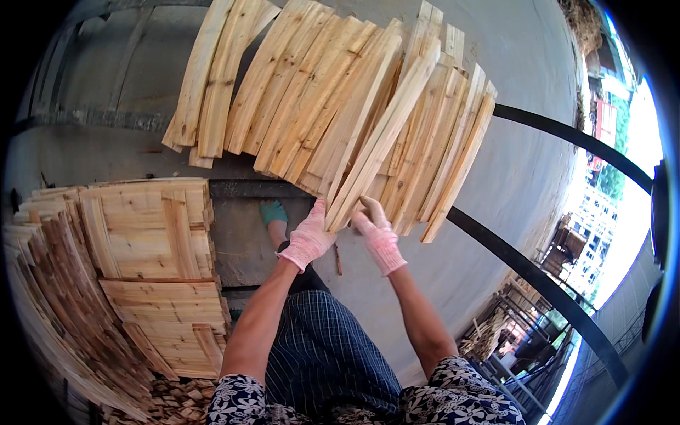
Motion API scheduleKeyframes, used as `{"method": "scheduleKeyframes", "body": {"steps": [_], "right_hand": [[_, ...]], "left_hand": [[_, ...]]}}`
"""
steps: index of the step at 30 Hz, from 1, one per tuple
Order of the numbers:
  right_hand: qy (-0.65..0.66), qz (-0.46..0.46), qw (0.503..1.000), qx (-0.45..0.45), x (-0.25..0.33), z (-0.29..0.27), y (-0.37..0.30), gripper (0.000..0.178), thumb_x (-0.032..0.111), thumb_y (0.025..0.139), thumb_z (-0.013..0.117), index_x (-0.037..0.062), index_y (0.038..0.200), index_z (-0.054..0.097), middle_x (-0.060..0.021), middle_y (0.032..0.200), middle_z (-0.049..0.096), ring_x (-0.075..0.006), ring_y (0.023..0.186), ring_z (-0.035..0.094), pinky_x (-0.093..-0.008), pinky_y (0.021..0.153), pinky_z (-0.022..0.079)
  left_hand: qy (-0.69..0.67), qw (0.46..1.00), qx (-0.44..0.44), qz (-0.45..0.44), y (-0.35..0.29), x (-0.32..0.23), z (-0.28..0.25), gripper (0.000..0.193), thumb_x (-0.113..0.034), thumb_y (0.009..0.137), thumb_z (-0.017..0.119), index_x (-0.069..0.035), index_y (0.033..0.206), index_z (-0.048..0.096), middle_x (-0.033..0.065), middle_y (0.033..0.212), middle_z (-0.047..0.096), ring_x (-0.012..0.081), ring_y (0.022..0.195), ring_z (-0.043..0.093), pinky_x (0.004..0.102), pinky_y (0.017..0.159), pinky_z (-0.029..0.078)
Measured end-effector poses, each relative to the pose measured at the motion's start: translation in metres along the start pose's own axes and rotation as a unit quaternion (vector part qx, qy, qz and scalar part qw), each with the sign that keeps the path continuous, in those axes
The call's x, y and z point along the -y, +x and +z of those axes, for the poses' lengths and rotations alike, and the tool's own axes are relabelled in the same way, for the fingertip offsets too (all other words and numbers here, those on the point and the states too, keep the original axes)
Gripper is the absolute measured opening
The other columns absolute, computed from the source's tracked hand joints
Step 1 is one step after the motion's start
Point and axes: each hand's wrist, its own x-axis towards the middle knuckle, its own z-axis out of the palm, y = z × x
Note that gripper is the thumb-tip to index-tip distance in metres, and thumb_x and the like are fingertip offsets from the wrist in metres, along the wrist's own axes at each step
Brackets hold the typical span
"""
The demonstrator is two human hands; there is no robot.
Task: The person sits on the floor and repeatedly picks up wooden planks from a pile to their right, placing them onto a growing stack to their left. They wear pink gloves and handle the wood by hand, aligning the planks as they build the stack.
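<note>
With my left hand (307, 239) and my right hand (380, 237), both in pink knitted gloves, I grip the lower ends of a fanned bundle of pale, thin wooden slats (340, 106) held up before me, while flat stacks of similar cut boards (152, 234) lie at my left.

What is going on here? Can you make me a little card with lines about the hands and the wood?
Left hand: left hand in a pink glove, gripping the lower end of a wooden slat
Right hand: right hand in a pink glove, touching the same bundle's lower ends
Leaning wood: many pale slats fanned out, tilted against a grey wall
Stacked wood: flat pile of boards on the person's left
Floor: wood scraps by the pile
</note>
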Motion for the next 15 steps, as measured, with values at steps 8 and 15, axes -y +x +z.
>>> {"method": "scheduleKeyframes", "body": {"steps": [8, 15], "right_hand": [[-0.112, 0.006, 0.941, -0.321, -0.079, -0.232, 0.035, 0.08, 0.037, 0.091, 0.075, 0.0001, 0.153, 0.04, -0.0132, 0.128, 0.055, -0.0246, 0.118, 0.055, -0.0382, 0.101, 0.047], [-0.002, 0.119, 0.954, -0.276, -0.041, -0.223, 0.105, 0.111, 0.06, 0.085, 0.073, -0.0011, 0.161, 0.02, -0.0259, 0.161, 0.03, -0.0381, 0.143, 0.04, -0.0418, 0.116, 0.037]], "left_hand": [[-0.104, 0.977, -0.073, 0.172, 0.025, -0.056, 0.015, 0.083, -0.031, 0.08, 0.081, -0.005, 0.147, 0.041, 0.0241, 0.132, 0.062, 0.0412, 0.119, 0.062, 0.0469, 0.101, 0.051], [0.261, 0.961, -0.029, 0.083, 0.093, -0.179, -0.036, 0.086, -0.046, 0.08, 0.08, -0.002, 0.146, 0.047, 0.0283, 0.152, 0.041, 0.0449, 0.132, 0.051, 0.0485, 0.108, 0.047]]}}
